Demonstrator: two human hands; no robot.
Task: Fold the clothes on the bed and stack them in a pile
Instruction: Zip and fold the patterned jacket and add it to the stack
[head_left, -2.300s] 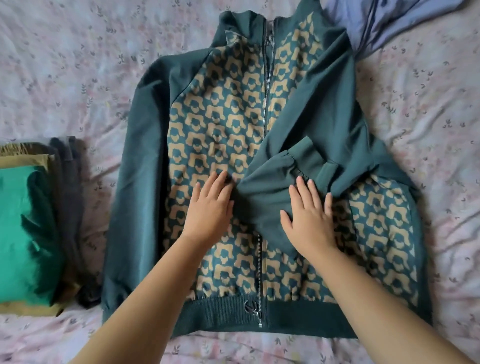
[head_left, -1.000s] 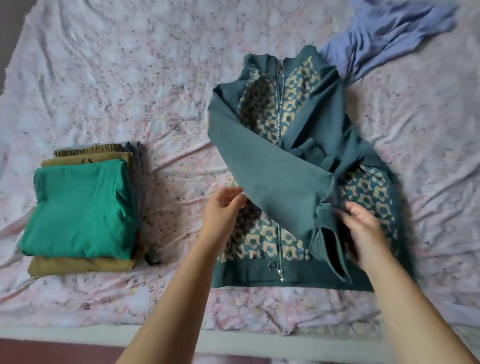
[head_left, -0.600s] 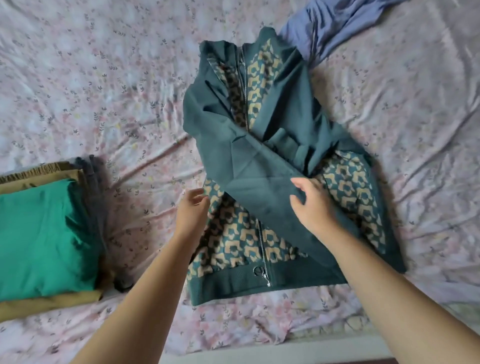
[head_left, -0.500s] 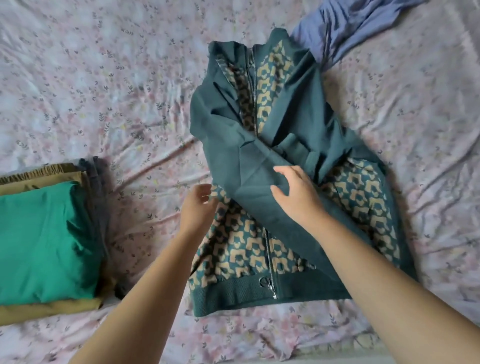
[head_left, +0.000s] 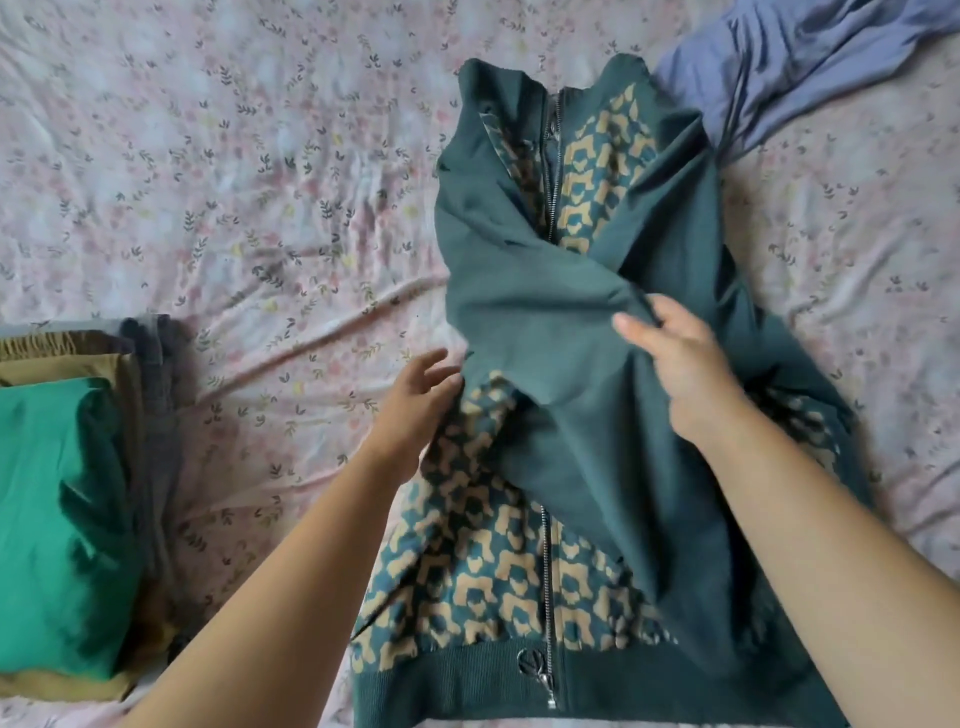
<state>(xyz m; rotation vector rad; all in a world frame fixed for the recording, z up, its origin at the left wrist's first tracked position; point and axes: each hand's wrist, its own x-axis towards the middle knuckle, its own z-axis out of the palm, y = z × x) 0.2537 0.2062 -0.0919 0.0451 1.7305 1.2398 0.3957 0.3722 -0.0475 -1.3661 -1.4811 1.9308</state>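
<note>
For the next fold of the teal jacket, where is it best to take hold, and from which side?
Probably its ribbed hem, from the near side: it lies flat, nearest the person, and both sleeves are crossed over the front, so it can lift toward the collar.

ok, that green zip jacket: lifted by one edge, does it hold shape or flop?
Probably flops: the jacket bunches and drapes where the right hand pinches its sleeve. Ribbed hem and thick folds suggest some weight, not slippery. The zip pull may dangle.
</note>
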